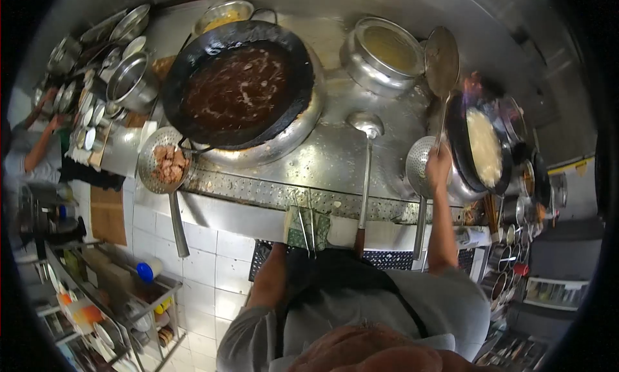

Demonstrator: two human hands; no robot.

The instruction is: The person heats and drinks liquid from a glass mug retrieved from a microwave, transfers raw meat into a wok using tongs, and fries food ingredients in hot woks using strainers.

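My right hand (438, 164) is closed around the handle of a large flat skimmer (442, 62), whose disc is raised between the steel pot (382, 54) and the wok of pale, bubbling liquid (483, 146). My left hand (278, 251) is low at the counter's front edge, beside a green patterned cloth (298, 230) with metal tongs (312, 227) on it; its fingers are hidden. A ladle (366, 123) lies on the steel counter. Under my right hand rests a perforated strainer (422, 162). Another strainer (150, 169) at left holds pieces of meat (171, 164).
A big black wok (303, 81) of dark red liquid stands at centre left, with a bowl (225, 14) behind it. Flames (474, 85) show beside the right wok. Another person (39, 149) works at the far left. A shelf rack (155, 301) stands at lower left.
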